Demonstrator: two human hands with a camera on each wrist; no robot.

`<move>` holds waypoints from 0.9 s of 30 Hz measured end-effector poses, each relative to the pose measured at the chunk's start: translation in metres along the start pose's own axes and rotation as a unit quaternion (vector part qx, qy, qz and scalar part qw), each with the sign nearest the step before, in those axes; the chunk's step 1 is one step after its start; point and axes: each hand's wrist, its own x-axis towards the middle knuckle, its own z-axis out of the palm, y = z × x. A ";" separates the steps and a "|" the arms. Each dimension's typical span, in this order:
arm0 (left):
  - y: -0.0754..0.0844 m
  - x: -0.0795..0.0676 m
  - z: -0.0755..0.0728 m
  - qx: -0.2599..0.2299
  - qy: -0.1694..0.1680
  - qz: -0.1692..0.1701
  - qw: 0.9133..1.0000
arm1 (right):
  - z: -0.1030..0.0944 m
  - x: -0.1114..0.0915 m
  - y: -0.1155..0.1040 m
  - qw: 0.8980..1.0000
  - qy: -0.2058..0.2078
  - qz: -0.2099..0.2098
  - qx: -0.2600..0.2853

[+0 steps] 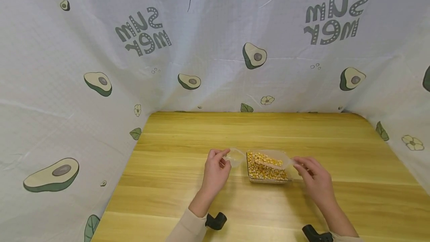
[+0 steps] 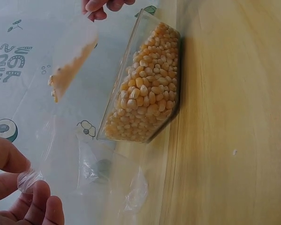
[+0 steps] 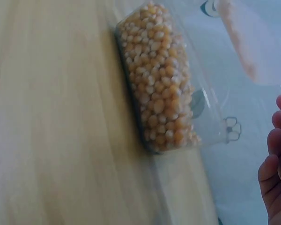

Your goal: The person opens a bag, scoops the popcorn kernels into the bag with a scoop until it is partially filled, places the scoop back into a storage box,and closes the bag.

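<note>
1. In the head view, some kernels (image 1: pixel 267 174) in the glass container (image 1: pixel 268 181) are hidden by the scoop (image 1: pixel 278 155) above it.
2. In the right wrist view, the scoop, blurred, is cut off by the top edge; the right hand (image 3: pixel 278 173), near the container, is cropped.
3. In the left wrist view, the left hand (image 2: pixel 23 197) is cropped; the outline of the clear bag (image 2: pixel 136 191) near the container cannot be traced.
4. Near the container, 1 pale speck (image 2: pixel 234 152) is too small to be identified.

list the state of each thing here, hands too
box: uncovered, well filled with corn
scoop: loaded with corn, raised above the box
bag: clear, no corn visible inside
left hand: pinching the bag
right hand: holding the scoop
</note>
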 end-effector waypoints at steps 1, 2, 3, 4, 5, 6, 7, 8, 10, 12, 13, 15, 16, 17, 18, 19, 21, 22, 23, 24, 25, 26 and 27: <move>0.001 0.000 0.000 0.001 0.000 -0.001 1.000 | 0.000 0.001 -0.003 1.000 0.001 -0.006 0.003; 0.001 0.000 0.000 0.001 0.001 -0.001 1.000 | 0.000 0.003 -0.005 1.000 0.001 -0.011 0.005; 0.001 0.000 0.000 0.001 0.002 0.000 1.000 | 0.000 0.004 -0.007 1.000 0.001 -0.015 0.006; 0.002 0.000 0.000 0.002 0.002 0.000 1.000 | 0.000 0.005 -0.009 1.000 0.002 -0.019 0.007; 0.002 0.000 0.000 0.003 0.002 0.001 1.000 | 0.000 0.006 -0.011 1.000 0.004 -0.021 0.009; 0.002 0.000 0.001 0.004 0.001 0.002 1.000 | 0.001 0.008 -0.013 1.000 0.005 -0.025 0.011; 0.002 0.000 0.001 0.005 0.001 0.002 1.000 | 0.001 0.009 -0.015 0.999 0.007 -0.030 0.010; 0.002 0.001 0.001 0.005 0.001 0.003 1.000 | 0.002 0.009 -0.016 0.999 0.007 -0.034 0.012; 0.003 0.001 0.002 0.005 -0.001 0.004 1.000 | 0.003 0.011 -0.019 0.999 0.006 -0.041 0.013; 0.003 0.000 0.002 0.003 -0.002 0.004 1.000 | 0.004 0.012 -0.021 0.999 0.003 -0.047 0.013; 0.004 0.000 0.002 0.000 -0.002 0.004 1.000 | 0.005 0.013 -0.022 0.999 0.001 -0.051 0.013; 0.005 0.000 0.002 -0.001 -0.003 0.004 1.000 | 0.008 0.015 -0.024 0.998 -0.002 -0.058 0.011; 0.005 0.000 0.002 -0.002 -0.004 0.003 1.000 | 0.009 0.015 -0.025 0.998 -0.003 -0.061 0.013; 0.006 0.000 0.002 -0.003 -0.005 0.002 1.000 | 0.010 0.016 -0.026 0.998 -0.004 -0.065 0.011; 0.006 -0.001 0.002 -0.004 -0.005 0.001 1.000 | 0.012 0.017 -0.026 0.998 -0.005 -0.069 0.011; 0.007 -0.001 0.002 -0.004 -0.006 0.002 1.000 | 0.013 0.018 -0.027 0.997 -0.006 -0.073 0.009; 0.008 -0.001 0.002 -0.005 -0.006 0.003 1.000 | 0.015 0.019 -0.028 0.997 -0.008 -0.080 0.007; 0.008 -0.001 0.003 -0.006 -0.006 0.005 1.000 | 0.016 0.020 -0.029 0.996 -0.009 -0.085 0.008; 0.008 -0.001 0.003 -0.007 -0.006 0.007 1.000 | 0.017 0.021 -0.029 0.996 -0.010 -0.090 0.006; 0.008 -0.001 0.003 -0.007 -0.007 0.008 1.000 | 0.017 0.022 -0.030 0.995 -0.010 -0.095 0.006; 0.008 -0.001 0.003 -0.009 -0.007 0.009 1.000 | 0.018 0.022 -0.030 0.995 -0.010 -0.102 0.006; 0.008 -0.001 0.004 -0.012 -0.007 0.008 1.000 | 0.019 0.023 -0.031 0.994 -0.011 -0.109 0.006; 0.008 -0.001 0.004 -0.015 -0.007 0.008 1.000 | 0.020 0.023 -0.032 0.993 -0.012 -0.116 0.007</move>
